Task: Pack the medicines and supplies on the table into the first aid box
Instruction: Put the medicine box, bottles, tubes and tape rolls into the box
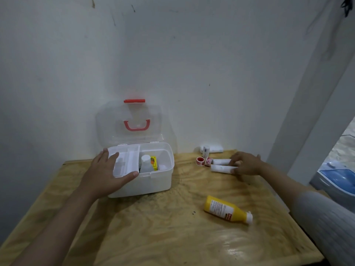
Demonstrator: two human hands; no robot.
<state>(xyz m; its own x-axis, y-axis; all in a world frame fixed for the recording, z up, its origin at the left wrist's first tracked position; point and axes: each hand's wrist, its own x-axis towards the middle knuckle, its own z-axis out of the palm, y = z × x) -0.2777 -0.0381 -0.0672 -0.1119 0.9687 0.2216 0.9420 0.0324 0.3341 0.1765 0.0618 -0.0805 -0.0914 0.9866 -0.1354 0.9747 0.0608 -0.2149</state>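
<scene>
The first aid box (pixel 141 181) is being kept open at the back left of the wooden surface (pixel 172 237), close to the wall, with its clear lid (pixel 129 121) standing upright and the red handle (pixel 136 125) showing on it. A clear tray (pixel 126 160) is being carried in the left half of the box. In the right half, a white bottle (pixel 145 164) is being held upright just beside a small yellow carton (pixel 153 163).

The box is being steadied by the left hand (pixel 107 175): the fingers (pixel 112 157) are being spread flat over the tray's left edge, and the thumb is being laid along the box's front rim.

To the right of the box, two white rolls (pixel 221 165) are being kept lying side by side on the surface. Their right ends are being pinched by the fingers (pixel 235 163) of the right hand (pixel 247 165), curled together around them. Just left of the rolls, two small red-and-white tape rolls (pixel 204 161) are being kept touching each other. Behind these, near the wall, a small white bottle (pixel 206 150) is being kept upright in front of a white packet (pixel 216 148).

Nearer the camera, well apart from the rolls, a yellow bottle (pixel 227 209) with a white cap is being left lying on its side, cap pointing right.
</scene>
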